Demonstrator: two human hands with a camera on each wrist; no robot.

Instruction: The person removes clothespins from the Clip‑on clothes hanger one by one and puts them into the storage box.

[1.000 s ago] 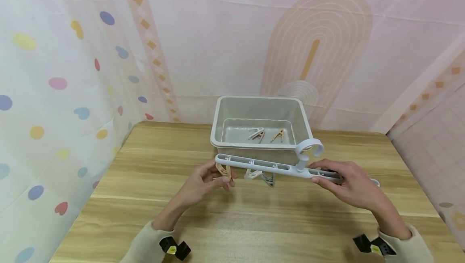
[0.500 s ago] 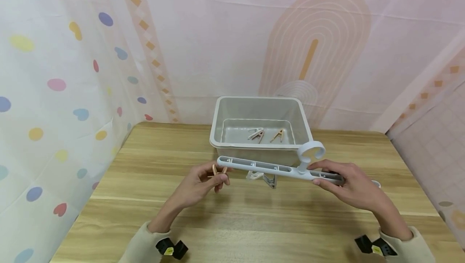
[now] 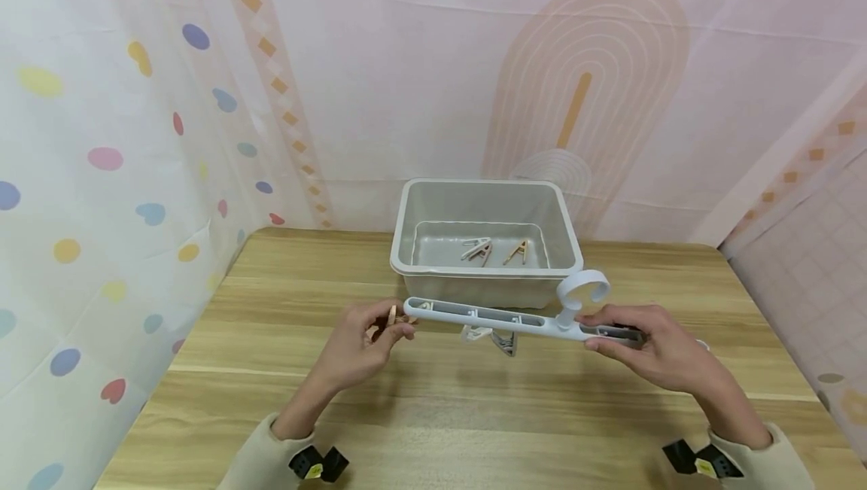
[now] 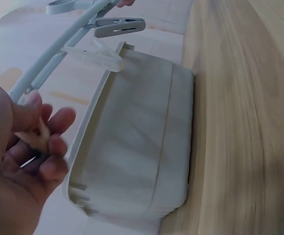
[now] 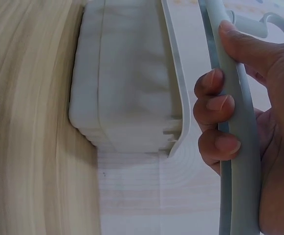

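Note:
A light blue clip hanger [image 3: 497, 318] with a curled hook is held level above the wooden table. My right hand [image 3: 646, 343] grips its bar to the right of the hook, fingers wrapped round it in the right wrist view. At the bar's left end, my left hand [image 3: 359, 347] pinches a peach clothespin [image 4: 38, 139], partly covered by the fingers. Whether this clothespin is joined to the bar cannot be told. A white clothespin [image 3: 476, 333] and a grey clothespin [image 3: 504, 343] hang under the bar's middle.
Behind the hanger stands a grey plastic bin [image 3: 488, 273]. Inside it lie a white clothespin [image 3: 474, 246], a brownish one partly under it, and a tan clothespin [image 3: 518, 251]. A patterned curtain [image 3: 406, 83] borders the table's back and left side.
My left hand has shifted left with the peach clothespin, from under the bar to beside its left end. The hanger has come slightly lower and right; my right hand keeps its grip.

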